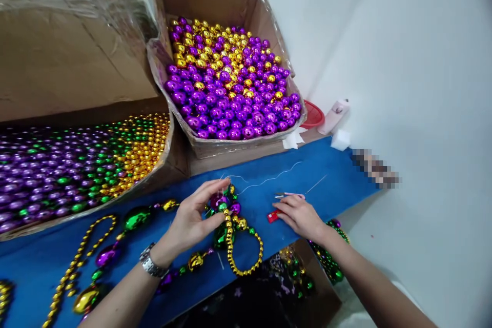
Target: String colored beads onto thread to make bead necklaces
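My left hand (198, 210) curves its thumb and fingers around a cluster of shiny purple, green and gold beads on a bead necklace (223, 206). A loop of small gold beads (246, 272) hangs out from beside the thumb. My right hand (302, 215) has its fingertips on a small red lighter (272, 216) lying on the blue table cover. Just beyond those fingers is a pair of scissors (295, 196) with pink handles, partly covered by the hand. Thin white thread (265, 183) trails from the cluster across the cover.
Behind the blue cover (326, 174) stand two big cardboard boxes: one of purple and gold balls (238, 107), one of smaller mixed beads (77, 169). More strung beads (138, 219) lie at left. A red basket (313, 115) sits beyond; below the front edge is another box (323, 287).
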`<state>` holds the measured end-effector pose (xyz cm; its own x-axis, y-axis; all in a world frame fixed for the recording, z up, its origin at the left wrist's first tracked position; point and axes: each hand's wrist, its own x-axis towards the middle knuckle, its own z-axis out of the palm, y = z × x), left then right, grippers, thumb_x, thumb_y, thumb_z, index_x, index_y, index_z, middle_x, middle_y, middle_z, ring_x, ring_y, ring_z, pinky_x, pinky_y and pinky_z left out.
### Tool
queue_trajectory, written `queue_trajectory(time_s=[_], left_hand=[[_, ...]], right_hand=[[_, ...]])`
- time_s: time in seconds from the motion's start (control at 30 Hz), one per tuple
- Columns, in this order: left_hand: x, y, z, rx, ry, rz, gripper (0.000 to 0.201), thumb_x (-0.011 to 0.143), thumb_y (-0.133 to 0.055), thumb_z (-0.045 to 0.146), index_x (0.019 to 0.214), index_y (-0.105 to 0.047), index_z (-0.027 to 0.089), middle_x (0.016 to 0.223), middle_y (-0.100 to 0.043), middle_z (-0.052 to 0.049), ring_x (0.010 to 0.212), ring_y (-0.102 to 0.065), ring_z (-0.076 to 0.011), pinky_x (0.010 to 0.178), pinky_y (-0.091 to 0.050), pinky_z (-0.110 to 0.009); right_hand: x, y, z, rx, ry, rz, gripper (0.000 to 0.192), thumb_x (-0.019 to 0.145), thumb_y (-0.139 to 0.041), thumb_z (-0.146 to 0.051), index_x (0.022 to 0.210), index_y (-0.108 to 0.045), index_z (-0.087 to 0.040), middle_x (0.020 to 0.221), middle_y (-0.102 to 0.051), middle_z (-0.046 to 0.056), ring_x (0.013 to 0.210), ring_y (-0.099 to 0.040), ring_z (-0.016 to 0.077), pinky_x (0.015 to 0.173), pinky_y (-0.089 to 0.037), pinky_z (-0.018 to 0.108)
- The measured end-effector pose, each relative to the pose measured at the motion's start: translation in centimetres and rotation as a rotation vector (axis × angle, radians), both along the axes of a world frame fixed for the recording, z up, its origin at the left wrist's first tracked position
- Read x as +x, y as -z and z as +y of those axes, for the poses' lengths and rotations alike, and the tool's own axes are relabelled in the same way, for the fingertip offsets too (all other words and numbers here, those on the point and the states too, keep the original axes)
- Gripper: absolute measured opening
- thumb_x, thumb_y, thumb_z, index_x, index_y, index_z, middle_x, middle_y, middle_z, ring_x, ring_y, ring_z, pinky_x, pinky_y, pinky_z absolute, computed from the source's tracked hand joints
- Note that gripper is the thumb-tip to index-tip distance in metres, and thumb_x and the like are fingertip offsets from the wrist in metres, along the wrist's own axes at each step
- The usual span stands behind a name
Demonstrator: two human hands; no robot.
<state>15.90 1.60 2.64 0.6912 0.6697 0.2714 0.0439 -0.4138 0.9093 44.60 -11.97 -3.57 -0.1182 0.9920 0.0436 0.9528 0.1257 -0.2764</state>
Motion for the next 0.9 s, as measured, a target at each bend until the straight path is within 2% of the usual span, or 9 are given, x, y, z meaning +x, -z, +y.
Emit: queue_trajectory(time_s=[0.17,0.23,0.33,0.43,0.5,0.6,0.67,0.77,0.9], left_hand=[[0.0,0.2,0.1,0.002,0.006,-0.013,0.056,0.077,-0.066,0.02,0.131,-0.048,0.025,0.132,-0.048,-0.01,0.118,-0.051,-0.0261,0.101,-0.042,-0.04],[0.0,0.1,0.0,0.002,0.011,-0.014,0.056,0.077,-0.066,0.019,0.13,-0.048,0.025,0.132,-0.049,-0.01,0.118,-0.051,-0.0256,0.101,-0.043,-0.039],[0.1,-0.3,-0.3,0.04,0.01,0.013,0.057,0.077,-0.064,0.016,0.131,-0.049,0.024,0.132,-0.049,-0.01,0.118,-0.051,-0.0258,0.1,-0.043,-0.04],[0.2,-0.9,-0.6,0.098,0.011,0.046,0.058,0.076,-0.064,0.014,0.13,-0.049,0.024,0.131,-0.051,-0.01,0.12,-0.049,-0.026,0.1,-0.043,-0.041],[0.2,-1.3,-0.7,0.126,0.015,0.058,0.058,0.075,-0.065,0.013,0.13,-0.05,0.024,0.13,-0.053,-0.01,0.12,-0.048,-0.0259,0.101,-0.042,-0.042],[0.2,-1.7,-0.9,0.15,0.007,0.066,0.058,0.074,-0.066,0.013,0.129,-0.051,0.023,0.128,-0.054,-0.009,0.121,-0.047,-0.0259,0.102,-0.04,-0.044],[0.3,-1.9,-0.9,0.15,0.004,0.07,0.058,0.073,-0.066,0.012,0.128,-0.052,0.023,0.128,-0.055,-0.009,0.121,-0.048,-0.0257,0.102,-0.04,-0.043],[0.5,-2.0,-1.0,0.134,0.019,0.062,0.057,0.072,-0.066,0.01,0.127,-0.053,0.022,0.128,-0.055,-0.009,0.12,-0.048,-0.0254,0.102,-0.04,-0.042],[0.5,-1.8,-1.0,0.124,0.034,0.046,0.058,0.071,-0.066,0.008,0.126,-0.053,0.021,0.129,-0.054,-0.009,0.121,-0.048,-0.0253,0.102,-0.041,-0.041]], right_hand=[[-0.1,1.1,-0.1,-0.026,-0.034,0.067,0.035,0.088,-0.056,-0.038,0.121,-0.058,-0.027,0.119,-0.058,0.011,0.111,-0.05,0.0297,0.093,-0.041,0.048],[-0.4,1.4,0.0,-0.034,-0.021,0.128,0.027,0.092,-0.05,-0.034,0.115,-0.061,-0.025,0.114,-0.06,0.012,0.11,-0.051,0.0294,0.094,-0.039,0.05],[-2.0,1.0,0.3,-0.044,0.012,0.271,0.03,0.097,-0.035,-0.031,0.113,-0.058,-0.02,0.109,-0.062,0.013,0.104,-0.056,0.0259,0.091,-0.042,0.047],[-4.1,-1.1,0.6,-0.094,0.011,0.459,0.04,0.101,-0.015,-0.03,0.117,-0.049,-0.018,0.099,-0.065,0.009,0.083,-0.064,0.0154,0.074,-0.052,0.03],[-5.5,-3.3,0.9,-0.145,-0.02,0.566,0.044,0.102,-0.007,-0.03,0.114,-0.047,-0.019,0.09,-0.066,0.005,0.069,-0.064,0.0103,0.061,-0.052,0.022],[-7.0,-6.9,1.9,-0.205,-0.04,0.674,0.039,0.101,-0.016,-0.037,0.108,-0.05,-0.021,0.08,-0.064,0.0,0.064,-0.06,0.0101,0.056,-0.047,0.021],[-7.6,-8.6,2.8,-0.175,-0.06,0.64,0.032,0.099,-0.028,-0.039,0.102,-0.054,-0.021,0.076,-0.061,-0.001,0.066,-0.057,0.0114,0.059,-0.043,0.022],[-8.3,-9.7,4.2,-0.093,-0.095,0.494,0.031,0.097,-0.036,-0.039,0.082,-0.055,-0.02,0.07,-0.058,-0.002,0.065,-0.054,0.0116,0.06,-0.038,0.022],[-8.8,-9.2,5.3,-0.052,-0.086,0.408,0.039,0.096,-0.037,-0.04,0.066,-0.048,-0.019,0.064,-0.053,-0.003,0.061,-0.051,0.0111,0.059,-0.033,0.022]])
